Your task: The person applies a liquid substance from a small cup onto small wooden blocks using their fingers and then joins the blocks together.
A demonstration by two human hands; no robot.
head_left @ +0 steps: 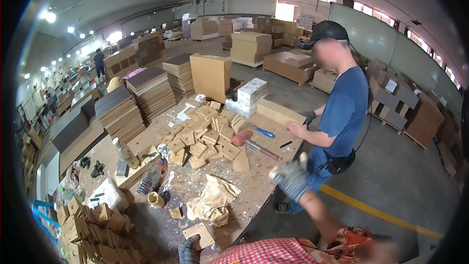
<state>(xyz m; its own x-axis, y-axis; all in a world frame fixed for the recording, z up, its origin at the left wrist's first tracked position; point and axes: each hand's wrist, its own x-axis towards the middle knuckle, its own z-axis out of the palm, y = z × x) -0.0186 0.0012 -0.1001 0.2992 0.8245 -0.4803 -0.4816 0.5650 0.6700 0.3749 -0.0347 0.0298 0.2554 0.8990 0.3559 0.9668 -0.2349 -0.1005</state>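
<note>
At the table's near edge, my left hand point(187, 251) in a grey glove grips a small flat wooden block point(201, 236), thumb on top. My right hand point(291, 180), in a striped grey glove with pale fingertips, is held out past the table's right edge; its thumb stands apart and nothing shows in it. A crumpled cream cloth point(213, 198) lies just beyond the block. Farther off is a heap of similar drilled wooden blocks point(210, 137). A mallet with a reddish head point(241, 139) rests beside them, near a blue-handled tool point(265, 132).
Across the table's right corner a co-worker point(342, 98) has both hands at a long board point(279, 111). More blocks point(93, 234) are piled at lower left. A bottle point(125, 153), a small round pot point(156, 200) and white packs point(251, 93) stand on the table point(259, 186).
</note>
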